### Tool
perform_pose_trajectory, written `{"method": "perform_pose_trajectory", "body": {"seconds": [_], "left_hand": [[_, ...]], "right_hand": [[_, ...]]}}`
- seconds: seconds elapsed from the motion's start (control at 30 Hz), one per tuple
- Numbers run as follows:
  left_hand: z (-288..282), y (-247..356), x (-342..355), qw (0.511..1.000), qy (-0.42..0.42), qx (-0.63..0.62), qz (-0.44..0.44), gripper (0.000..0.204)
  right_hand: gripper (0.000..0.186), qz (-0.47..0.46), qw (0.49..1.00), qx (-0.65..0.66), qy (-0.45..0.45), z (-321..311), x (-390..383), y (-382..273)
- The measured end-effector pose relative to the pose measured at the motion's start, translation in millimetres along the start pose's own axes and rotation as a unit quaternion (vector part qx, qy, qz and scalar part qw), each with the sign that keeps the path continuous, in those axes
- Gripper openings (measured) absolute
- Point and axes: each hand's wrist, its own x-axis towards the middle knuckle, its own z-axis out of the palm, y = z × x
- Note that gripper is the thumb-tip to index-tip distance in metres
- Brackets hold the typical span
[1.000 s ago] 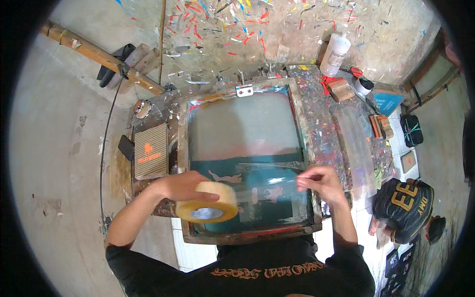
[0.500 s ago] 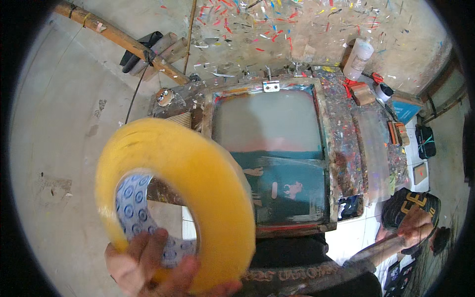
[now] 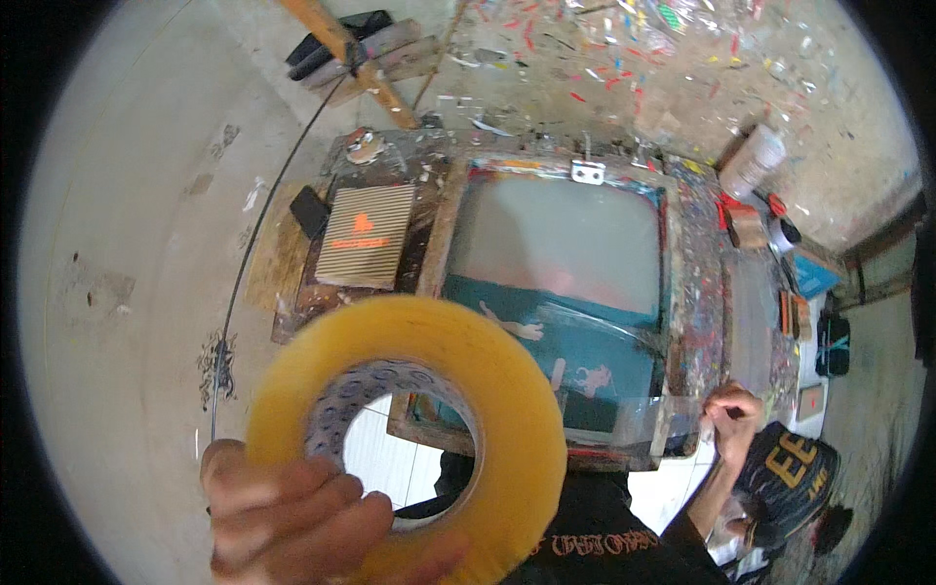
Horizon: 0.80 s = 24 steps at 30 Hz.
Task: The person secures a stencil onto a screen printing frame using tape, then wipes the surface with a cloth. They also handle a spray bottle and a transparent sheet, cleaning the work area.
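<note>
My left hand [image 3: 292,517] is wrapped around the lower left of a big roll of yellowish clear packing tape [image 3: 507,409], held up close with its patterned cardboard core showing. From the roll a clear strip of tape [image 3: 639,417] runs to the right across the lower part of a screen printing frame [image 3: 671,322]. My right hand [image 3: 733,409] pinches the strip's free end just beyond the frame's lower right corner. Below the pale mesh, the frame has a teal area with light figure shapes. A metal hinge clamp [image 3: 588,173] grips its far edge.
Left of the frame lie a striped box [image 3: 366,237] and a dark phone [image 3: 310,212]. A white bottle [image 3: 753,161], a wooden-handled squeegee [image 3: 747,226] and a dark-lidded jar [image 3: 783,234] stand at the far right. Near my right arm is a black cap [image 3: 792,466] with yellow lettering.
My right hand has come up and inward to the frame's lower right corner, with the tape strip stretched out. The roll sits lower in view, and the view has shifted, showing the striped box and phone.
</note>
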Motion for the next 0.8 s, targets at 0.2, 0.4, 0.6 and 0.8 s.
{"method": "perform_pose_trajectory", "body": {"seconds": [0.2, 0.4, 0.6, 0.8], "left_hand": [[84, -110, 16, 0.930, -0.188, -0.311, -0.047, 0.031], [168, -213, -6, 0.962, -0.019, -0.057, -0.267, 0.036], [205, -278, -27, 0.915, 0.012, -0.004, -0.402, 0.050], [312, -127, 40, 0.953, -0.028, -0.267, -0.142, 0.049]], "right_hand": [[0.012, 0.066, 0.983, -0.153, -0.077, 1, 36, -63], [0.018, -0.018, 0.962, -0.265, -0.067, 10, 30, -96], [0.012, 0.034, 0.938, -0.344, -0.019, -2, 6, -130], [0.016, -0.101, 0.951, -0.277, -0.094, 16, 19, -128]]}}
